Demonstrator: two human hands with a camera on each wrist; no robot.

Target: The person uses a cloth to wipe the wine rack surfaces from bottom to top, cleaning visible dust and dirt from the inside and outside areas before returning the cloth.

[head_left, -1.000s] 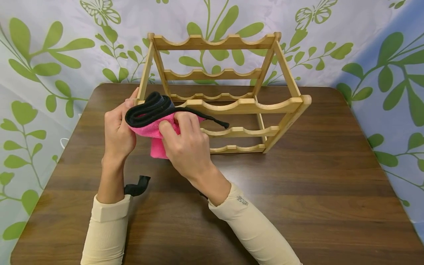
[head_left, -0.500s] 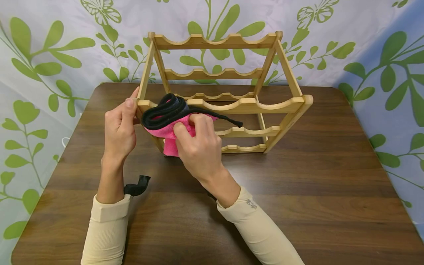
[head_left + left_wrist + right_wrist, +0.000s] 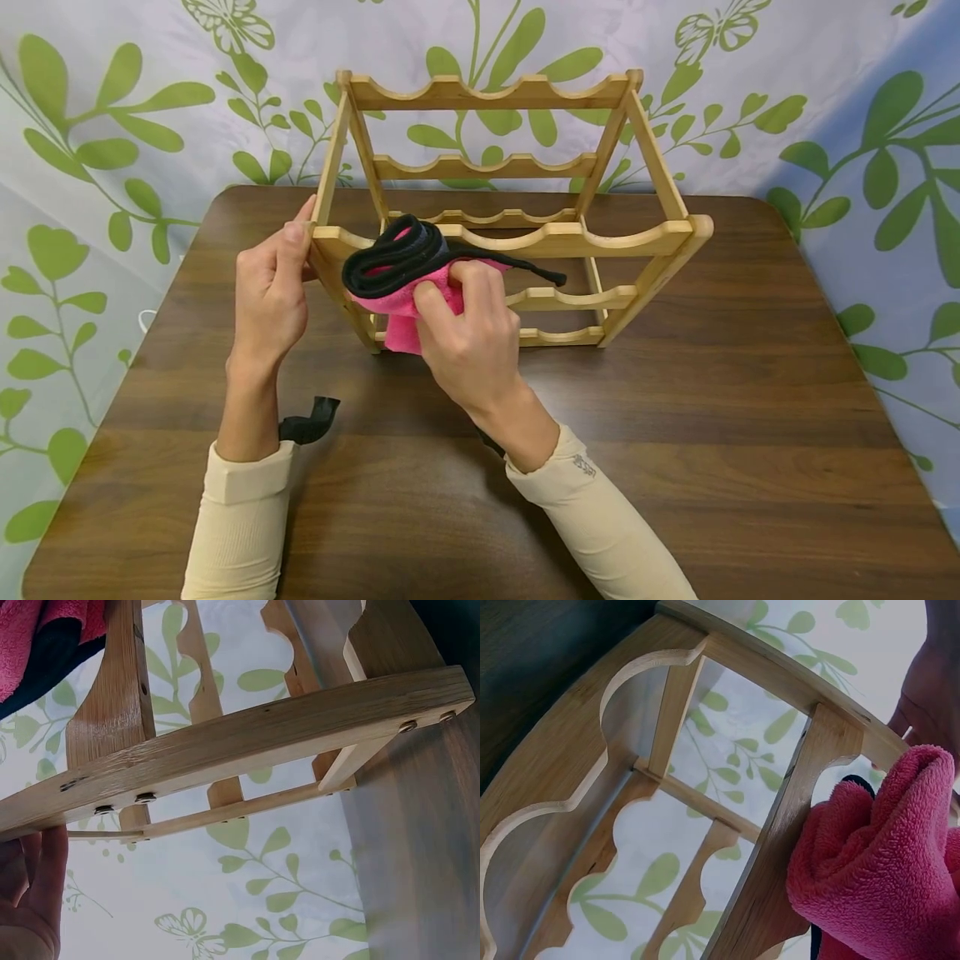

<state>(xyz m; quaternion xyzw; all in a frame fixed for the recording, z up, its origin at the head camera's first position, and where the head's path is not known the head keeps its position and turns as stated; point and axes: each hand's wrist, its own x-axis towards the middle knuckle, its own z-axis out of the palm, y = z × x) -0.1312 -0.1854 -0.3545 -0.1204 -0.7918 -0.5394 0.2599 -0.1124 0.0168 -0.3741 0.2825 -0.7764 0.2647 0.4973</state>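
Observation:
A light wooden wine rack (image 3: 600, 242) with scalloped rails stands on the table. My left hand (image 3: 270, 292) holds its front left post near the top; in the left wrist view the fingers (image 3: 49, 870) lie against that post. My right hand (image 3: 472, 333) grips a bunched pink cloth (image 3: 408, 333) with black edging, its folds over the left part of the upper front rail. From the right wrist, the fluffy cloth (image 3: 877, 862) overlaps the scalloped rail (image 3: 780, 817) and hides part of it.
The rack stands toward the back of a dark brown wooden table (image 3: 675, 467). Behind it hangs a pale curtain (image 3: 285, 50) with green leaves and butterflies. A black strap-like piece (image 3: 311, 423) shows beside the left wrist.
My right hand has moved the pink cloth rightward along the upper front rail, away from the left post. The left hand and the rack have stayed nearly in place.

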